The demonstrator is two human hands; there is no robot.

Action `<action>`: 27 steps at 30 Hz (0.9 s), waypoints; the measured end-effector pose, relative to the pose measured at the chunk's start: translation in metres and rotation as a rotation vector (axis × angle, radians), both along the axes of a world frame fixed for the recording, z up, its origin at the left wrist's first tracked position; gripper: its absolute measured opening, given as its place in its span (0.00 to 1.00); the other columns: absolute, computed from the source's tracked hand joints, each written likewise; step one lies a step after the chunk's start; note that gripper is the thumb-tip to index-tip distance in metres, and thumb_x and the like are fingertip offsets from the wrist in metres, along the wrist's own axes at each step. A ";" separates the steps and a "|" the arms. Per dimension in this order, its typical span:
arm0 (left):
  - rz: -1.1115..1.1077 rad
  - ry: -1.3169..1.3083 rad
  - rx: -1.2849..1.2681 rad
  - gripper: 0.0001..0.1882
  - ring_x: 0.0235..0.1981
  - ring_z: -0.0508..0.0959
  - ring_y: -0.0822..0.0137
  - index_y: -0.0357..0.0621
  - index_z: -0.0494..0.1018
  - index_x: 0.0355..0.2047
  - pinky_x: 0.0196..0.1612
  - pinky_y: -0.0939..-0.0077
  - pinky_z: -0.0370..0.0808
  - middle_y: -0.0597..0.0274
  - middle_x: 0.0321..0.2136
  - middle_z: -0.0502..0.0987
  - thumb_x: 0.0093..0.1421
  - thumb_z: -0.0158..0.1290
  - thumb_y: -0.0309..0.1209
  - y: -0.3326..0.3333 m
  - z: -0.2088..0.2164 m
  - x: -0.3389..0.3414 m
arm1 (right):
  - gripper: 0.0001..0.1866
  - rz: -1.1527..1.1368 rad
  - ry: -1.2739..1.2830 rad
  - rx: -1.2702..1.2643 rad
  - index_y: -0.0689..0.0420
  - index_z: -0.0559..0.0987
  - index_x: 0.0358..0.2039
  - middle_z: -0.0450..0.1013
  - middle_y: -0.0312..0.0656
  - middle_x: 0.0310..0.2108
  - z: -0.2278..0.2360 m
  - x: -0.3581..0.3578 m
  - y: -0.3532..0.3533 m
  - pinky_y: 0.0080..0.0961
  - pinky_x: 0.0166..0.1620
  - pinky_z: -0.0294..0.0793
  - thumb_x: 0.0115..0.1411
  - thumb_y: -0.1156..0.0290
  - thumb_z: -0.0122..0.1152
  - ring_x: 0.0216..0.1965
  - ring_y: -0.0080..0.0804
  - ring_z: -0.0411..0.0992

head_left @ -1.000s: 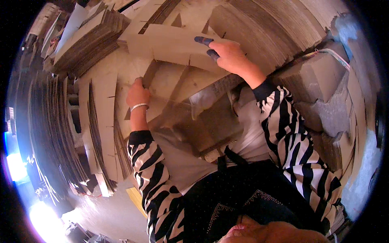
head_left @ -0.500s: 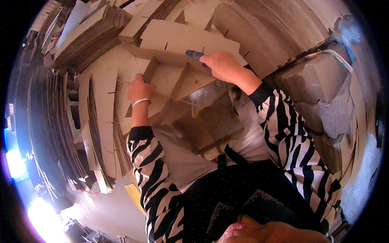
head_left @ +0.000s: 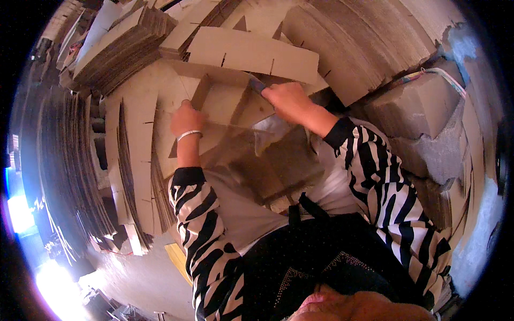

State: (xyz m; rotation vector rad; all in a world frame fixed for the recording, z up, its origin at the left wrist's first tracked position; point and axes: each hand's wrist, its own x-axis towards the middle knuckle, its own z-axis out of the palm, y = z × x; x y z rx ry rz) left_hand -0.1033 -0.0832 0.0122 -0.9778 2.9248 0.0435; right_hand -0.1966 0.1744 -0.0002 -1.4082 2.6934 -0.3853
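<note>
In front of me is a partly assembled cardboard partition (head_left: 222,100), its upright strips crossing to form open cells. My left hand (head_left: 187,119), a pale bracelet on its wrist, is closed at the partition's left side, seemingly pinching the end of a cardboard strip. At the right side of the cells, my right hand (head_left: 292,101) is wrapped round a dark blue elongated tool (head_left: 257,84). Its tip points up and left; its kind does not show clearly. A slotted cardboard strip (head_left: 254,52) lies flat just beyond the partition.
Stacked cardboard sheets (head_left: 115,56) stand at the far left, with slotted strips (head_left: 140,160) leaning nearer me. More cardboard stacks (head_left: 353,45) rise at the far right. Coloured cables (head_left: 441,74) hang by the right wall. A bright light (head_left: 59,289) glares at lower left.
My right hand has shifted slightly left and nearer me, and the blue tool has tilted more steeply over the partition. My left hand has barely moved.
</note>
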 end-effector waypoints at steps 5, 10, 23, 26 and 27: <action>-0.044 0.018 0.070 0.12 0.39 0.78 0.47 0.47 0.74 0.36 0.38 0.54 0.76 0.49 0.35 0.79 0.51 0.50 0.32 -0.011 -0.011 0.001 | 0.11 0.049 0.080 -0.095 0.55 0.74 0.40 0.73 0.47 0.24 -0.004 -0.012 -0.008 0.46 0.29 0.73 0.55 0.72 0.51 0.29 0.48 0.76; -0.009 0.001 0.009 0.14 0.39 0.78 0.47 0.50 0.73 0.39 0.38 0.54 0.76 0.49 0.35 0.79 0.51 0.49 0.31 -0.013 -0.011 0.005 | 0.12 0.037 -0.026 0.091 0.55 0.71 0.40 0.73 0.47 0.25 0.026 -0.006 -0.008 0.45 0.30 0.70 0.53 0.76 0.51 0.33 0.50 0.74; -0.162 0.016 0.061 0.14 0.37 0.77 0.44 0.47 0.72 0.40 0.38 0.51 0.74 0.48 0.33 0.78 0.51 0.47 0.29 -0.015 -0.016 0.009 | 0.16 -0.428 -0.211 -0.059 0.60 0.74 0.41 0.74 0.54 0.38 0.038 -0.069 0.040 0.43 0.42 0.71 0.51 0.72 0.57 0.41 0.55 0.72; -0.326 0.469 0.025 0.14 0.36 0.77 0.43 0.45 0.72 0.40 0.38 0.50 0.73 0.47 0.32 0.78 0.52 0.47 0.30 -0.032 -0.025 0.034 | 0.15 -0.310 -0.108 -0.411 0.61 0.74 0.40 0.74 0.56 0.37 0.014 -0.086 0.030 0.43 0.43 0.70 0.51 0.71 0.59 0.42 0.56 0.72; -0.258 0.509 -0.038 0.15 0.37 0.77 0.43 0.45 0.72 0.40 0.39 0.50 0.73 0.46 0.33 0.78 0.52 0.47 0.31 -0.044 -0.024 0.049 | 0.15 -0.316 -0.172 -0.501 0.61 0.74 0.40 0.74 0.57 0.37 0.009 -0.094 0.031 0.43 0.42 0.70 0.51 0.71 0.58 0.42 0.57 0.72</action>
